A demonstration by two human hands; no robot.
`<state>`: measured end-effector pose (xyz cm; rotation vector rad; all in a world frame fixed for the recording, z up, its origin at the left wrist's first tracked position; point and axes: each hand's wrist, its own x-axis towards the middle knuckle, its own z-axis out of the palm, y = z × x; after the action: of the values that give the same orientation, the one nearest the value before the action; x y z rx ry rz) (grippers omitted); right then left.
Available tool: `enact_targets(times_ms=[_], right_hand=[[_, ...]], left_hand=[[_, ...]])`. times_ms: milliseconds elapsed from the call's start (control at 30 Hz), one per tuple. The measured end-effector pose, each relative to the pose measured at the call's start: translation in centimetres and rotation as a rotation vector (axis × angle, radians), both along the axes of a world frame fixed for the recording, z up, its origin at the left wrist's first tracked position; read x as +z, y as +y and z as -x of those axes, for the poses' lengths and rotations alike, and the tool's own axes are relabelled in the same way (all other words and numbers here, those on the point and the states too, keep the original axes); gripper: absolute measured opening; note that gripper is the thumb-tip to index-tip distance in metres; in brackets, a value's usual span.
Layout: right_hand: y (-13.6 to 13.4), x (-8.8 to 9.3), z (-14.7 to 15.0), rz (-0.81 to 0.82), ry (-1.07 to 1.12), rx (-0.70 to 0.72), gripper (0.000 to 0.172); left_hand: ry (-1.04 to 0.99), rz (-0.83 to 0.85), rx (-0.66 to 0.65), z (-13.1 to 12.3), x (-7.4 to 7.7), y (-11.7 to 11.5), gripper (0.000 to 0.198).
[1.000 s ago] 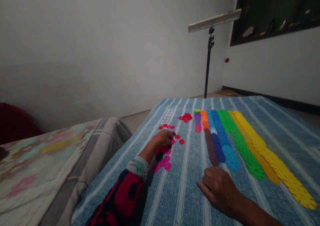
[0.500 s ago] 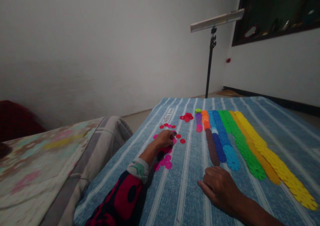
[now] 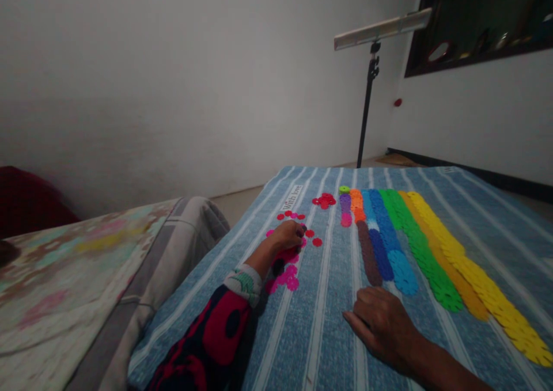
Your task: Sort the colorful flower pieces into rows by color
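Note:
My left hand (image 3: 288,235) is over a loose patch of notched plastic discs, its fingers pinched together. A dark disc (image 3: 305,228) shows right at the fingertips; whether it is gripped or lies behind them I cannot tell. Pink discs (image 3: 288,278) and a black disc (image 3: 279,267) lie under and below the wrist. Red discs (image 3: 317,242) are scattered just right of the fingers. My right hand (image 3: 382,322) rests on the striped cloth (image 3: 328,333), fingers curled in and thumb sticking out, below a brown row of overlapping discs (image 3: 369,255).
Colour-sorted rows run to the right: dark blue (image 3: 381,255), green (image 3: 425,258), orange (image 3: 453,278) and yellow discs (image 3: 488,287). A red pile (image 3: 324,200) lies farther back. A tripod (image 3: 365,109) stands behind the bed, and a patterned cover (image 3: 82,276) is at left.
The view has shifted slightly. My left hand stays over the same discs, its fingers having moved only a little. My right hand rests in the same place.

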<state>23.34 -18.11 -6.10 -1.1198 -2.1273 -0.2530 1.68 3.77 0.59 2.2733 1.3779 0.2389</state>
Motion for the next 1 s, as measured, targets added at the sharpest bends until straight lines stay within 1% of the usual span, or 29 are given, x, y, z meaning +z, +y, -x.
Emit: enact_targets(times_ms=[133, 267, 367, 533, 700, 767, 833, 900, 1000], right_hand=[[0.0, 0.1, 0.0, 0.001, 0.010, 0.004, 0.037], [0.0, 0.2, 0.1, -0.003, 0.012, 0.010, 0.039], [-0.1, 0.3, 0.2, -0.010, 0.018, 0.010, 0.041], [0.0, 0.4, 0.1, -0.025, 0.017, 0.001, 0.040], [0.2, 0.1, 0.2, 0.015, 0.003, -0.016, 0.034], [0.2, 0.0, 0.3, 0.032, 0.012, -0.022, 0.033], [0.2, -0.1, 0.4, 0.038, 0.019, -0.022, 0.031], [0.2, -0.1, 0.5, 0.034, 0.029, -0.024, 0.030], [0.3, 0.0, 0.5, 0.021, 0.042, -0.030, 0.028]], left_hand=[[0.077, -0.009, -0.047, -0.1, 0.4, -0.3, 0.013], [0.049, 0.009, -0.060, -0.1, 0.6, -0.4, 0.012], [0.036, 0.010, -0.036, 0.0, 0.6, -0.4, 0.008], [-0.051, 0.058, 0.005, 0.2, 0.8, -0.5, 0.008], [-0.176, 0.118, -0.027, 0.1, 1.2, 0.0, 0.010], [-0.224, 0.109, -0.022, -0.7, 1.4, 0.4, 0.010], [-0.270, 0.083, -0.019, -2.1, 1.6, 0.7, 0.009], [-0.311, 0.060, -0.031, -4.1, 1.5, 1.1, 0.007], [-0.365, 0.034, -0.046, -7.5, 0.8, 1.8, 0.006]])
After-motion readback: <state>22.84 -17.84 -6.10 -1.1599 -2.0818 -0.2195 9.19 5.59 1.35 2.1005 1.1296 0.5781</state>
